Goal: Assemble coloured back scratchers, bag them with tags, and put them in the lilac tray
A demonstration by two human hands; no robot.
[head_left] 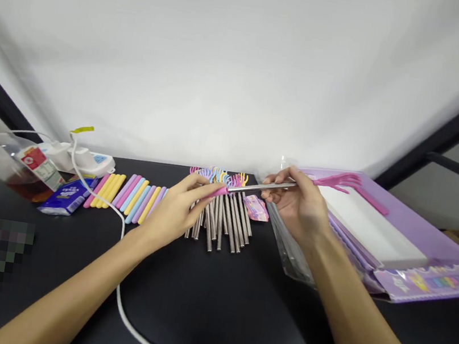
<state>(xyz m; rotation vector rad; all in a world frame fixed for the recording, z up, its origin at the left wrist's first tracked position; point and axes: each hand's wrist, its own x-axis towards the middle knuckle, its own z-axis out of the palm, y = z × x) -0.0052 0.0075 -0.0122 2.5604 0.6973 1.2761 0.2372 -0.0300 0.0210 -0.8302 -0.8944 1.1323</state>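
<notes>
A back scratcher with a pink claw head, a metal rod (253, 188) and a pink handle is held nearly level above the table. My left hand (175, 204) is closed around its pink handle, hiding part of it. Farther up, my right hand (305, 209) pinches the metal rod near the pink claw (338, 181). Beneath and behind my hands lie several metal rods (222, 222) with coloured claw heads (220, 176) at their far ends. Coloured handles (135, 195) form a row left of them, partly covered by my left hand.
At right, an open purple box (415, 228) holds a white block, with clear plastic (286, 255) beside it. Small pink cards (256, 207) lie near the rods. A white cable (122, 311) crosses the black table. Leftward are a blue packet (68, 197), a bottle (2, 158) and a power strip (99, 163).
</notes>
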